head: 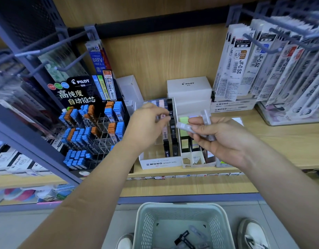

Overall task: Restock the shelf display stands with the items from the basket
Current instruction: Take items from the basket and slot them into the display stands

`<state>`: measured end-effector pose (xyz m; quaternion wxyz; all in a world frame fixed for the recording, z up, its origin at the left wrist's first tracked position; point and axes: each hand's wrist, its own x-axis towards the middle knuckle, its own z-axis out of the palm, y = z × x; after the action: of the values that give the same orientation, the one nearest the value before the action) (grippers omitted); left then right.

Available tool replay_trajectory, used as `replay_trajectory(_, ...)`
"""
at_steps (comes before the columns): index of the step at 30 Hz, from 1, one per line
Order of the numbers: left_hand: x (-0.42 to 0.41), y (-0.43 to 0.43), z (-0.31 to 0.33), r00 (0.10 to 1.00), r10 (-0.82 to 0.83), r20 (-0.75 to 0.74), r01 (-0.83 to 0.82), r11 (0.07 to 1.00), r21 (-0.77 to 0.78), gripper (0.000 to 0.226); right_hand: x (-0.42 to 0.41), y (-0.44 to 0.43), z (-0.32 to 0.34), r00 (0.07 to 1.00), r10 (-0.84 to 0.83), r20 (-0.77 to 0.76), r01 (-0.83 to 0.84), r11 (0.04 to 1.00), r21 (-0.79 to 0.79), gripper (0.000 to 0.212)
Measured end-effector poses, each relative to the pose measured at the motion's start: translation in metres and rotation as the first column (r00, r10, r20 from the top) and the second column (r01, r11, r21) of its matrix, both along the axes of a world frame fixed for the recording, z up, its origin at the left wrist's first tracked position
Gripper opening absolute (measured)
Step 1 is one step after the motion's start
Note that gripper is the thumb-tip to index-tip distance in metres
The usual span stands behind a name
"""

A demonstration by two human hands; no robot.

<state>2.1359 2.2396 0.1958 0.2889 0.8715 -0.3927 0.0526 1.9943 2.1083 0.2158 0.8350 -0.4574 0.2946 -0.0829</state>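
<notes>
Pale lead cases [186, 127] are gripped in the right hand [225, 139], just beside the left hand [148, 123], whose curled fingers are held over the MONO display stand [160, 163]; its grasp cannot be told. A few items [185, 238] are seen in the basket [180, 211] below.

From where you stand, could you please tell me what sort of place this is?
Most likely a stationery shop aisle: a Pilot display stand full of pencil-lead cases, packaged pen refills hanging on hooks, and a MONO graph MG box on the shelf. The right hand holds clear cases.
</notes>
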Motion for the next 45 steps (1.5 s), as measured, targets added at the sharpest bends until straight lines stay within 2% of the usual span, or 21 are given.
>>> replay_trajectory(1,-0.006,0.0,0.009,0.985,0.017,-0.174,-0.035,0.994,-0.1,0.015,0.0,0.0,0.0,1.0,0.004,0.01,-0.004,1.0,0.003,0.019)
replay_trajectory(2,-0.012,0.0,0.018,0.912,-0.031,-0.408,-0.05,0.981,-0.186,0.015,0.0,0.001,0.0,1.0,0.007,0.022,-0.007,1.0,0.006,0.021)
replay_trajectory(3,-0.018,0.0,0.026,0.782,-0.122,-0.611,-0.04,0.969,-0.245,0.015,0.0,0.001,0.001,0.999,0.01,0.034,-0.01,1.0,0.01,0.021)
replay_trajectory(4,-0.023,0.001,0.032,0.678,-0.2,-0.707,-0.004,0.961,-0.276,0.016,0.0,0.002,0.001,0.999,0.012,0.047,-0.013,1.0,0.012,0.019)
replay_trajectory(5,-0.026,0.003,0.035,0.641,-0.247,-0.727,0.036,0.956,-0.292,0.017,0.0,0.003,0.002,0.998,0.015,0.06,-0.016,1.0,0.016,0.017)
replay_trajectory(9,-0.027,0.006,0.036,0.651,-0.244,-0.719,0.004,0.948,-0.318,0.006,-0.001,0.006,0.003,0.997,-0.002,0.071,0.0,1.0,0.023,0.009)
replay_trajectory(13,-0.023,0.012,0.035,0.644,-0.236,-0.728,-0.028,0.944,-0.33,0.021,0.002,0.01,0.001,0.998,0.012,0.057,-0.013,1.0,0.024,0.012)
replay_trajectory(16,-0.02,0.018,0.04,0.652,-0.22,-0.726,-0.042,0.945,-0.324,0.023,0.006,0.016,-0.001,0.998,0.039,0.039,-0.036,0.997,-0.062,0.008)
replay_trajectory(20,-0.013,0.031,0.048,0.603,-0.184,-0.776,-0.025,0.968,-0.249,0.015,0.013,0.025,0.0,1.0,0.0,0.031,0.005,0.988,-0.156,0.003)
replay_trajectory(22,-0.008,0.038,0.051,0.634,-0.171,-0.755,-0.038,0.967,-0.251,0.012,0.017,0.029,-0.001,1.0,0.0,0.022,0.004,0.984,-0.179,0.012)
replay_trajectory(24,0.002,0.046,0.052,0.739,-0.108,-0.665,-0.104,0.957,-0.27,0.014,0.02,0.028,-0.002,0.999,0.004,-0.038,-0.011,0.983,-0.183,0.024)
replay_trajectory(26,0.013,0.054,0.051,0.843,0.011,-0.537,-0.172,0.953,-0.251,0.019,0.023,0.024,-0.002,0.996,0.01,-0.086,-0.019,0.994,-0.112,0.03)
replay_trajectory(28,0.02,0.061,0.047,0.893,0.106,-0.437,-0.212,0.956,-0.202,0.018,0.024,0.02,-0.001,0.997,0.016,-0.071,-0.018,0.999,-0.028,0.026)
replay_trajectory(33,0.024,0.066,0.038,0.905,0.18,-0.385,-0.26,0.951,-0.167,0.01,0.021,0.018,0.0,0.999,0.024,-0.029,-0.026,0.997,-0.078,0.023)
replay_trajectory(38,0.025,0.058,0.032,0.874,0.174,-0.454,-0.324,0.904,-0.278,0.012,0.02,0.018,-0.004,0.996,0.022,-0.092,-0.046,0.963,-0.265,0.031)
replay_trajectory(41,0.028,0.05,0.032,0.874,0.158,-0.46,-0.342,0.873,-0.349,0.013,0.021,0.015,-0.006,0.998,0.01,-0.07,-0.028,0.964,-0.264,0.034)
replay_trajectory(45,0.027,0.037,0.028,0.904,0.161,-0.397,-0.299,0.901,-0.313,0.015,0.02,0.013,-0.005,0.997,0.028,-0.076,-0.045,0.974,-0.222,0.026)
